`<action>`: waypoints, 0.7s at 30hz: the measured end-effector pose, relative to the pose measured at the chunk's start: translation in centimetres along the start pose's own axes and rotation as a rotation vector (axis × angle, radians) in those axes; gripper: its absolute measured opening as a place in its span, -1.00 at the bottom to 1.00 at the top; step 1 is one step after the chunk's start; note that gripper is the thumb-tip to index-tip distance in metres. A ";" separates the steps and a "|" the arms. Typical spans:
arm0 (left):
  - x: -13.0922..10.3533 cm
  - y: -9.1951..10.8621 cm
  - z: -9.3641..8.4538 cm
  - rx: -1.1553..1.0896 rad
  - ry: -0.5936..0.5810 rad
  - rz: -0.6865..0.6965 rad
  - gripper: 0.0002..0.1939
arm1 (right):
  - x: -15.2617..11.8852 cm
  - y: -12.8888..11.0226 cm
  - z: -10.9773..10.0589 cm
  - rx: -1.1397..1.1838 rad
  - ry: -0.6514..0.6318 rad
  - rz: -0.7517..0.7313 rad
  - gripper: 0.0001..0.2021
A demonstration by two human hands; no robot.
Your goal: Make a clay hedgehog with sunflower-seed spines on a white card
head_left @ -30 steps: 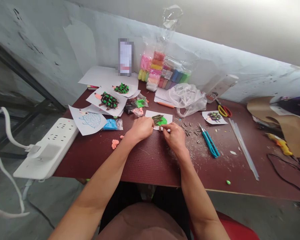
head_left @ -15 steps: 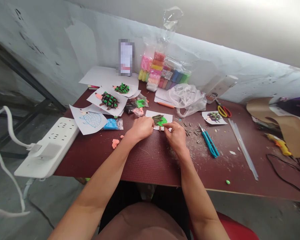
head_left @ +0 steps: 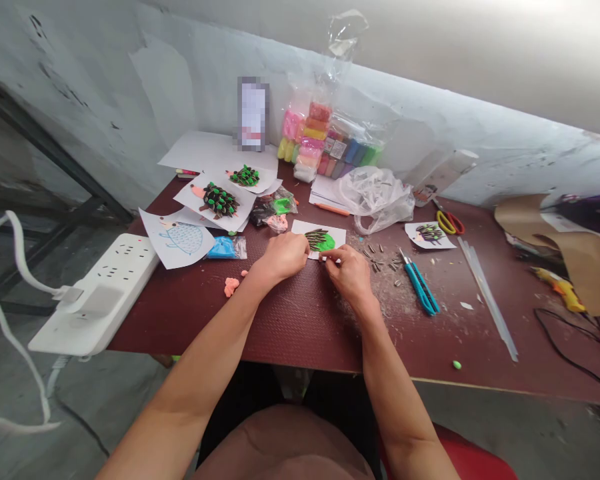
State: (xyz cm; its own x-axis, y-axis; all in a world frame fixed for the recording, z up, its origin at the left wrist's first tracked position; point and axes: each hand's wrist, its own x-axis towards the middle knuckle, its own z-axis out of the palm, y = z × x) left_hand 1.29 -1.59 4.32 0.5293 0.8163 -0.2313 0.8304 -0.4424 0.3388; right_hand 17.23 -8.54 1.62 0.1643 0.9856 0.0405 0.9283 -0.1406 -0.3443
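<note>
A small white card [head_left: 335,230] lies between my hands, bearing a green clay shape [head_left: 326,243] with thin brown pieces [head_left: 316,237] stuck over its left part. My left hand [head_left: 287,255] rests at the card's left edge, fingers curled; what they grip, if anything, is hidden. At the lower right edge of the card, my right hand [head_left: 349,270] has thumb and forefinger pinched together, and what is between them is too small to name. Several short brown sticks [head_left: 375,257] lie scattered right of my right hand.
Right of the sticks are a teal cutter [head_left: 421,285], scissors [head_left: 450,223], a finished hedgehog card [head_left: 430,235] and clear glue sticks [head_left: 487,300]. Leftward lie hedgehog pictures [head_left: 180,239], a blue clay packet [head_left: 223,247], pink clay [head_left: 231,287] and a power strip [head_left: 97,297]. Clay bags [head_left: 313,143] stand behind.
My right hand has shifted slightly left and down along the card's lower edge, its fingertips drawn off the green clay. My left hand has stayed at the card's left edge.
</note>
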 end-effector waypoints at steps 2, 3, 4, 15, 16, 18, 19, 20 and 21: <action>0.0 0.0 -0.1 0.000 -0.001 0.003 -0.64 | -0.3 -0.3 -0.1 -0.038 -0.022 0.007 -0.68; -0.1 0.1 -0.1 0.000 -0.001 0.005 -0.64 | -0.5 -0.4 -0.1 -0.061 -0.039 0.009 -0.68; -0.1 0.1 -0.1 0.003 -0.002 0.006 -0.64 | -0.8 -0.5 -0.1 -0.085 -0.056 0.009 -0.67; 0.1 0.2 0.2 0.014 0.026 0.036 -0.64 | -1.7 -0.2 0.3 -0.077 -0.030 -0.013 -0.61; 0.1 0.1 0.2 0.012 0.026 0.042 -0.64 | -1.7 -0.2 0.3 -0.080 -0.037 -0.010 -0.62; 0.1 0.1 0.3 0.010 0.022 0.046 -0.64 | -1.7 -0.3 0.3 -0.084 -0.047 -0.008 -0.62; 0.1 0.1 0.3 0.008 0.018 0.045 -0.64 | -1.7 -0.3 0.3 -0.080 -0.047 -0.008 -0.62; 0.1 0.1 0.3 0.006 0.013 0.042 -0.65 | -1.7 -0.2 0.4 -0.071 -0.043 -0.007 -0.62; 0.1 0.0 0.3 0.003 0.008 0.040 -0.65 | -1.7 -0.1 0.4 -0.055 -0.033 -0.007 -0.62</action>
State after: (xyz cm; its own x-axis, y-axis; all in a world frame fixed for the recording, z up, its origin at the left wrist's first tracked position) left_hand 1.43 -1.62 4.07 0.5607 0.8009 -0.2100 0.8091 -0.4761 0.3446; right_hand 16.67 -10.17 1.21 0.1478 0.9889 0.0113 0.9464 -0.1381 -0.2921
